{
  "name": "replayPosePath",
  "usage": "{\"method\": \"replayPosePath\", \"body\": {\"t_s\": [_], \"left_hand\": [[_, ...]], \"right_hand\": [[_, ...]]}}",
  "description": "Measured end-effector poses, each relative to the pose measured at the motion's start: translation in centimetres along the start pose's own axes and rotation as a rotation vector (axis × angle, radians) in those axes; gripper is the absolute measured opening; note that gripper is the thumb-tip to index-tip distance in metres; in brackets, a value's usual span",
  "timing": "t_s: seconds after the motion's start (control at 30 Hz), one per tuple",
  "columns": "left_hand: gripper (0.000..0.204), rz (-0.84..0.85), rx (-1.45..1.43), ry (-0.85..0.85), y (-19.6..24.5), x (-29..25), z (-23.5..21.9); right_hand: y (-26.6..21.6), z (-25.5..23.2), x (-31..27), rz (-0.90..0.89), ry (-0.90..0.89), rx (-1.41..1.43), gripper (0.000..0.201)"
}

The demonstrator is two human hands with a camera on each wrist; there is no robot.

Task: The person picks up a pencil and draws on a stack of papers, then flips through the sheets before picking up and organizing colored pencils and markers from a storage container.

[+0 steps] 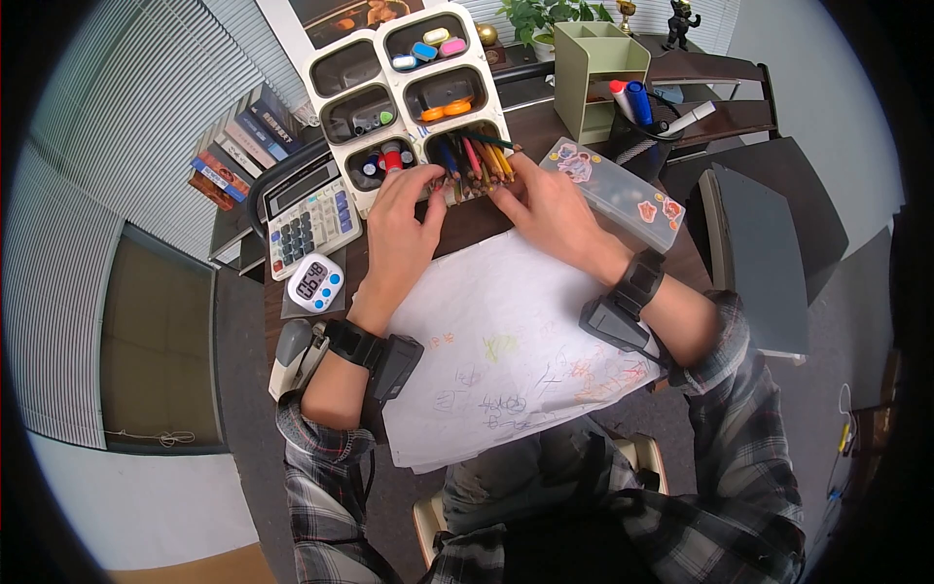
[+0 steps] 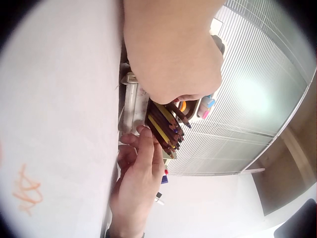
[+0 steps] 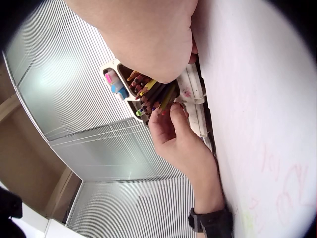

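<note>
A white desk organizer has several compartments, and coloured pencils fill the front right one, their points facing up and away. My left hand is at its front left; in the right wrist view its thumb and bent fingers close around pencil ends. At the front right corner is my right hand, its thumb and forefinger on either side of the pencils' right edge. In the left wrist view its fingers bend beside the bundle; I cannot tell whether they grip a pencil.
Scribbled white paper lies before me. At left are a calculator, a timer and a stapler. A stickered translucent case lies right, below a green holder and markers. Erasers occupy another compartment.
</note>
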State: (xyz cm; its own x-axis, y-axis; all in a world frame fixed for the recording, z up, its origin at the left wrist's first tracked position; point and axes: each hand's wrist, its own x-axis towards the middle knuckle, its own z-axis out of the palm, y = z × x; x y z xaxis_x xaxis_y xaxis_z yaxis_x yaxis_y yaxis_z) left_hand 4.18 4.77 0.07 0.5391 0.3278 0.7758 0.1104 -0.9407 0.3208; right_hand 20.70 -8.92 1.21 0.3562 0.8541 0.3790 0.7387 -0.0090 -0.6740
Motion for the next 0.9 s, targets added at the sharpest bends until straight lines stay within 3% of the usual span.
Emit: {"method": "replayPosePath", "body": {"t_s": [0.43, 0.77, 0.83, 0.9], "left_hand": [[0.036, -0.029, 0.086, 0.169, 1.0, 0.5, -0.4], [0.039, -0.125, 0.014, 0.07, 0.1, 0.8, -0.4], [0.038, 0.001, 0.077, 0.051, -0.1, 1.3, -0.4], [0.038, 0.006, 0.072, 0.033, -0.1, 1.6, -0.5]], "right_hand": [[0.1, 0.0, 0.0, -0.029, 0.005, 0.003, 0.027], [0.2, 0.3, 0.0, -0.041, 0.026, 0.022, 0.027], [0.1, 0.2, -0.1, -0.025, 0.015, 0.021, 0.026], [0.1, 0.2, 0.0, -0.027, 0.015, 0.016, 0.026]]}}
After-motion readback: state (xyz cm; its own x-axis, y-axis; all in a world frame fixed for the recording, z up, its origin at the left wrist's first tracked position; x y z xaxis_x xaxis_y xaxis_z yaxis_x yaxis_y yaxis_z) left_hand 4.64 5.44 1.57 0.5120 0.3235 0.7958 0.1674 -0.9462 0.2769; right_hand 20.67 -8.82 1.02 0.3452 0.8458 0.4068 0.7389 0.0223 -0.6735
